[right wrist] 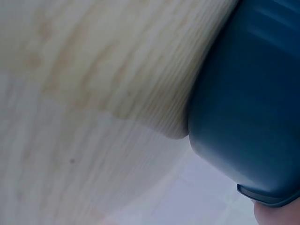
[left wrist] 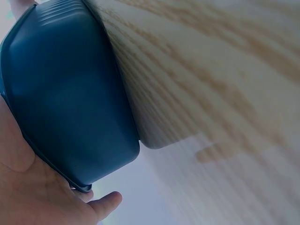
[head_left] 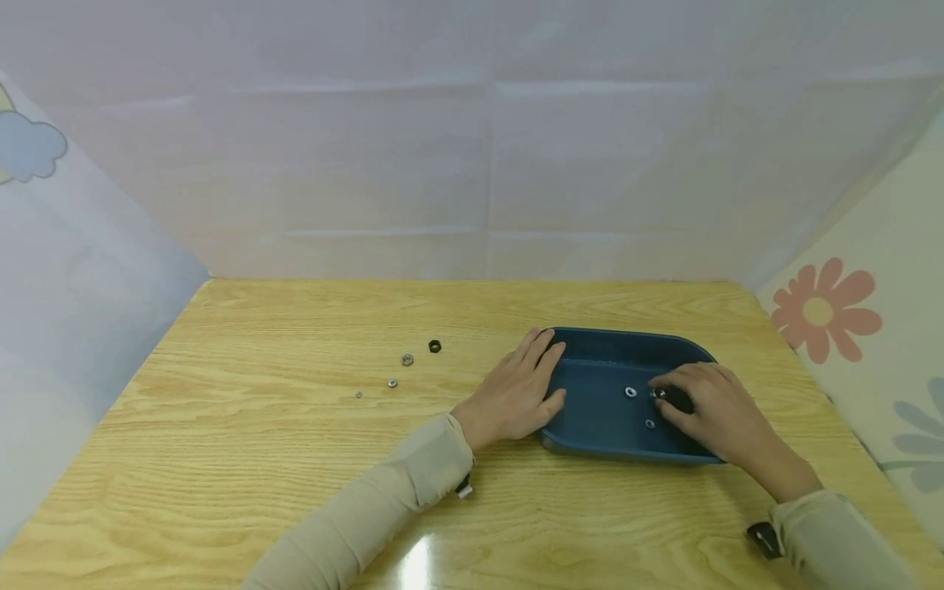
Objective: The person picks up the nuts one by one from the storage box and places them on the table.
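Observation:
A dark blue tray (head_left: 590, 418) stands on the wooden table, right of centre in the head view. My left hand (head_left: 512, 397) rests over its left rim with the fingers spread. In the left wrist view, that hand lies along the rim of the tray (left wrist: 70, 93). My right hand (head_left: 708, 406) reaches in over the right end, thumb and fingertips pinching a small metal nut (head_left: 657, 394). A silvery nut (head_left: 630, 392) and a darker nut (head_left: 650, 424) lie on the tray floor beside those fingertips. The right wrist view mostly shows the tray's outer wall (right wrist: 253, 93).
Left of the tray, several nuts of falling size lie in a slanting row on the table: a black nut (head_left: 435, 347), a grey nut (head_left: 407, 360), a smaller nut (head_left: 392, 383) and a tiny nut (head_left: 359, 395). A pale cloth wall (head_left: 487, 164) closes off the back.

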The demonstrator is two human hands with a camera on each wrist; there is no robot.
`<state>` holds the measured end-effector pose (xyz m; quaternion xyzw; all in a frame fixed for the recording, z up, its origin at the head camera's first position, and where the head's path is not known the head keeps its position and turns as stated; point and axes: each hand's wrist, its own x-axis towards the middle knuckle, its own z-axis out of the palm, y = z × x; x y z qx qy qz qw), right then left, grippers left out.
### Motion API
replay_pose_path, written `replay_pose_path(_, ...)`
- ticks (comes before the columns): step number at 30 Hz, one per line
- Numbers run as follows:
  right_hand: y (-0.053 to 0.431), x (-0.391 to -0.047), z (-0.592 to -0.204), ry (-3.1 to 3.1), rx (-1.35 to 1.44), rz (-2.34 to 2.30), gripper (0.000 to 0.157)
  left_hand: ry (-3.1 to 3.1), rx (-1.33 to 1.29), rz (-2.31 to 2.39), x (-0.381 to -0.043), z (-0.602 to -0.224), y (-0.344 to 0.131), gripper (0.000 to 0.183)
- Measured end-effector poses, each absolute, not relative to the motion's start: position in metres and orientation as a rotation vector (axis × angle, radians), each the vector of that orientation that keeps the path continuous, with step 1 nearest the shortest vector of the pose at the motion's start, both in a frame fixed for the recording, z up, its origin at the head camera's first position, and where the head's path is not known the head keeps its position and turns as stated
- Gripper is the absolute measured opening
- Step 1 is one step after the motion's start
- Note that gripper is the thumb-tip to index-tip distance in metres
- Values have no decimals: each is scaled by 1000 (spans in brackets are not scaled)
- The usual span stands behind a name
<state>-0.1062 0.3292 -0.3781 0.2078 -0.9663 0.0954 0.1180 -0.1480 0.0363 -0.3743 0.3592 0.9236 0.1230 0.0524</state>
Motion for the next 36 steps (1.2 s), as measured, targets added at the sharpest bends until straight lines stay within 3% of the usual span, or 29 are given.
replay_pose_path(16,330,-104,-371,-2657,704,343,32,2823,1082,326,-148,-373,37,66)
replay_pose_path(36,326,-70,-358,-2555,759,352,32,2831,1088,333,-148,-375,36,66)
